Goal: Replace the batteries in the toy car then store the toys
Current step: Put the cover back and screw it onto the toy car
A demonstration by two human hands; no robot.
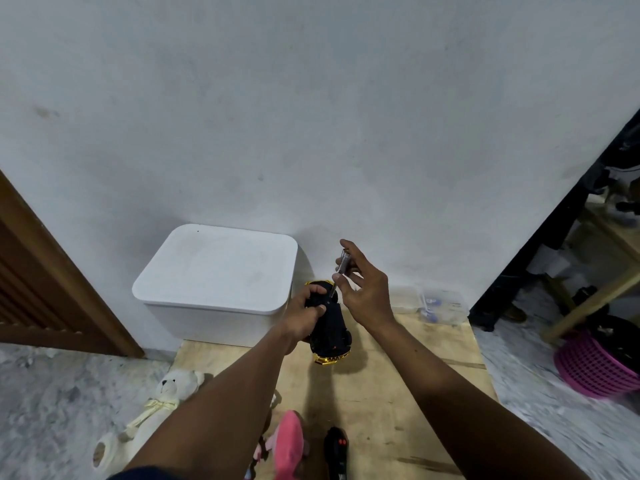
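Person's left hand (304, 311) gripping upturned black toy car (332, 336) over wooden board (398, 393), right hand (363, 292) pinching clear-handled screwdriver (341, 268), tip on the car, white lidded bin (214, 271) at car's 10 o'clock, teddy bear (166, 396) at 7, black remote (336, 452) at 6

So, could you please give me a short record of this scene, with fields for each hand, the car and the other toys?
left hand: grips the toy car
toy car: black underside up, gold trim, held over the wooden board
right hand: pinches the screwdriver
screwdriver: clear handle, tip at the car's underside
storage box: white, lid on, against the wall
teddy bear: cream, lying on the floor, left of the board
pink toy: near edge of the board
remote: black, red buttons, beside the pink toy
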